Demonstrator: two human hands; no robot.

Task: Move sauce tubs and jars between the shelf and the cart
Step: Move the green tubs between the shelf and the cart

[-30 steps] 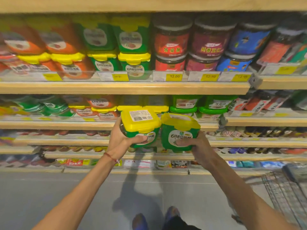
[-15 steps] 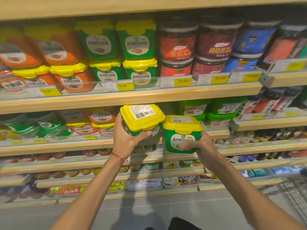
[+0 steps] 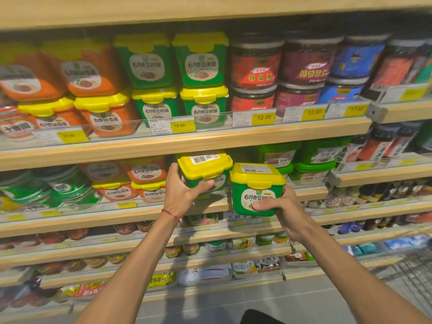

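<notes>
Before the shelf (image 3: 105,217), left-hand tub (image 3: 205,164) tipped lid toward viewer, right-hand tub (image 3: 254,190) upright

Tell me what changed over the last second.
The left hand raised the left green tub to the gap on the second shelf; the right hand raised the right green tub beside it, lower. Both grips unchanged; shelf stock unmoved.

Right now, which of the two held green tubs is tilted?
The tub in the left hand: its yellow barcoded lid faces us. The right hand holds the other tub upright, label forward.
</notes>
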